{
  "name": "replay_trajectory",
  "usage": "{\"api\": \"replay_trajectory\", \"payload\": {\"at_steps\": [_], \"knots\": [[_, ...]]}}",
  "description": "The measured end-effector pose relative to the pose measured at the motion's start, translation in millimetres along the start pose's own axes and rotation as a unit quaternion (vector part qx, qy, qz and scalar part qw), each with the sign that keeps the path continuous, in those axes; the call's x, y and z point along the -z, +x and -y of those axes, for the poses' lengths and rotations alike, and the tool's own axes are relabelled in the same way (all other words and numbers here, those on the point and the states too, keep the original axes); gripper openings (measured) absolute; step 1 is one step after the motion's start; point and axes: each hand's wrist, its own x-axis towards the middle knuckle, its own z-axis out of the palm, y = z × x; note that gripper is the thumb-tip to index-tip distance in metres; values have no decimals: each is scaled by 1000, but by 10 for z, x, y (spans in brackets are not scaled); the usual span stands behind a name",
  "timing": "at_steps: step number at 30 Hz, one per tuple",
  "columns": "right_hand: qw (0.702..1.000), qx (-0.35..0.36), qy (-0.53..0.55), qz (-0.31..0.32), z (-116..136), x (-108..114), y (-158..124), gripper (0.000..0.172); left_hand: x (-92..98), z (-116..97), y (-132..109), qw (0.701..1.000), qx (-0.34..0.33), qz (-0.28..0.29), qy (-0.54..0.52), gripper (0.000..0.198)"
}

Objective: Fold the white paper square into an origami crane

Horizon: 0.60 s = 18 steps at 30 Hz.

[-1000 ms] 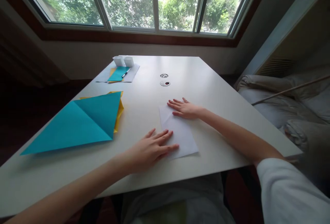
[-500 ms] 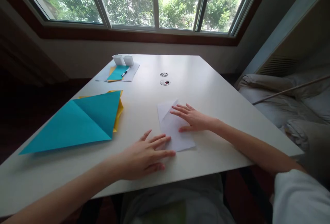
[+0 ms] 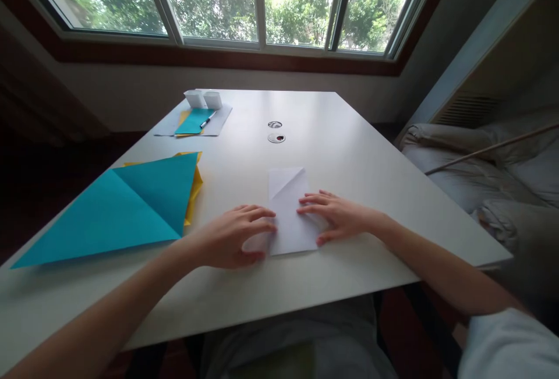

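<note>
A folded white sheet of paper (image 3: 288, 207) lies on the white table (image 3: 358, 158) in front of me, one upper corner folded down into a triangle. My left hand (image 3: 233, 239) rests at the sheet's left edge, fingers curved, fingertips touching the paper. My right hand (image 3: 338, 216) lies flat on the sheet's right side with its fingers stretched out. Neither hand lifts the paper.
A large blue folded paper (image 3: 122, 210) lies over a yellow sheet (image 3: 194, 184) at the left. At the far left stand two small white boxes (image 3: 203, 98), a pen (image 3: 205, 121) and more paper. Two round cable holes (image 3: 276, 132) sit mid-table. A bed (image 3: 480, 175) is at the right.
The white sheet has turned and slid toward me. My right hand drew back from its far corner to its right side. My left hand shifted to the left edge and curled.
</note>
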Motion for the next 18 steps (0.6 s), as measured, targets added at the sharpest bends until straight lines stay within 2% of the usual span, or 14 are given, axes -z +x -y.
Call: {"api": "replay_trajectory", "payload": {"at_steps": [4, 10, 18], "knots": [[1000, -4, 7, 6, -14, 1, 0, 74, -40, 47, -19, 998, -19, -23, 58, 45], [1000, -2, 17, 1, -3, 4, 2, 73, -83, 92, 33, 973, -92, -100, 187, 28], [1000, -3, 21, 7, -24, 6, -1, 74, -172, 145, 6, 947, -154, -165, 230, 24]]}}
